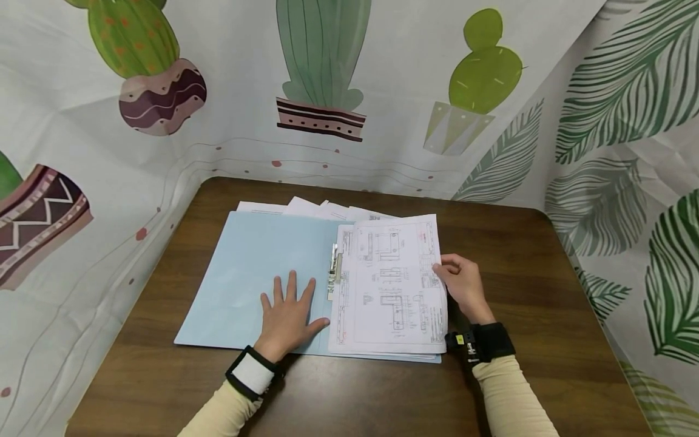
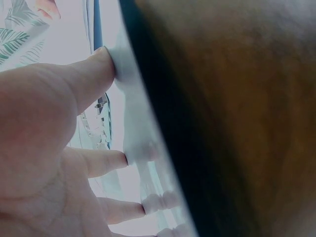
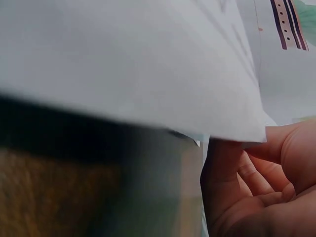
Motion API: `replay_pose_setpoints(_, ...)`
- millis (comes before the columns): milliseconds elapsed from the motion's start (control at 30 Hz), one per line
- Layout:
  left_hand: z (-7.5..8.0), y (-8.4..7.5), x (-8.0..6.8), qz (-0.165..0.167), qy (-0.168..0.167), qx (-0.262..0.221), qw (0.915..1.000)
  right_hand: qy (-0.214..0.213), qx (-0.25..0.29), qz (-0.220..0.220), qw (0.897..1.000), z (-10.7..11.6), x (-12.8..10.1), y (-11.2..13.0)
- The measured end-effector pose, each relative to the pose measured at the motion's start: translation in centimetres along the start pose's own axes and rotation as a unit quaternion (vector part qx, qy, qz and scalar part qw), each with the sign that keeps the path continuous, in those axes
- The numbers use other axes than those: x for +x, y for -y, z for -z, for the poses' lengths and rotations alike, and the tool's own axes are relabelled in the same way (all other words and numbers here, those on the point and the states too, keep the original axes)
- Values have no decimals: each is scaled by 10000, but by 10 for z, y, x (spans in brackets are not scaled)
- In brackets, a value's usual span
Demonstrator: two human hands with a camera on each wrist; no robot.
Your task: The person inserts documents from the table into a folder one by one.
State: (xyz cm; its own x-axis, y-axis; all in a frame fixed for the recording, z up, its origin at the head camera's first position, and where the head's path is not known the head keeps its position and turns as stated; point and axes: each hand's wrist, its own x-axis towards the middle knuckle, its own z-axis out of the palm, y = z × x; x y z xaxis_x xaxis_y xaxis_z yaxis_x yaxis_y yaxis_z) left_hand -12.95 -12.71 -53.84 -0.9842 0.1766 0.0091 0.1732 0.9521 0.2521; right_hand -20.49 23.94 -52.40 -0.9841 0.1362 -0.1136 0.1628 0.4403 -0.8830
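- A big cloth point(image 1: 82, 200) with cactus pictures hung on the left side and along the back of the brown table point(image 1: 546, 291).
- A light blue folder point(image 1: 246, 267) lay open on the table, with its left flap flat.
- The left hand point(image 1: 287, 315) lay flat on that blue flap. Its fingers were straight and spread out. It pressed down and held nothing.
- In the left wrist view, the fingertips point(image 2: 106, 59) touched the pale flap right at its near edge.
- A small metal clip point(image 1: 333, 273) sat in the middle of the folder, just beside the left thumb.
- A stack of white sheets with drawings point(image 1: 390, 285) lay on the right half of the folder, next to the clip.
- A few more loose papers point(image 1: 322, 209) stuck out behind the folder's far edge.
- The right hand point(image 1: 463, 285) was at the right edge of the top sheet. Its fingers were curled, and it seemed to pinch that edge, lifting it a little.
- In the right wrist view, the sheet's corner point(image 3: 247, 128) hung over the curled fingers, but it was blurry.
- A cloth with green leaves point(image 1: 628, 152) hung on the right.
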Motion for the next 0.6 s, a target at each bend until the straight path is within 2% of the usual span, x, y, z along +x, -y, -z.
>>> replay_pose_setpoints(233, 0, 1, 0, 19, 85, -35, 10000, 89, -106, -106, 9998, -2, -2, 5)
replay_pose_setpoints(600, 1, 1, 0, 36, 94, -85, 9999, 154, -383, -36, 9991, -17, -5, 9)
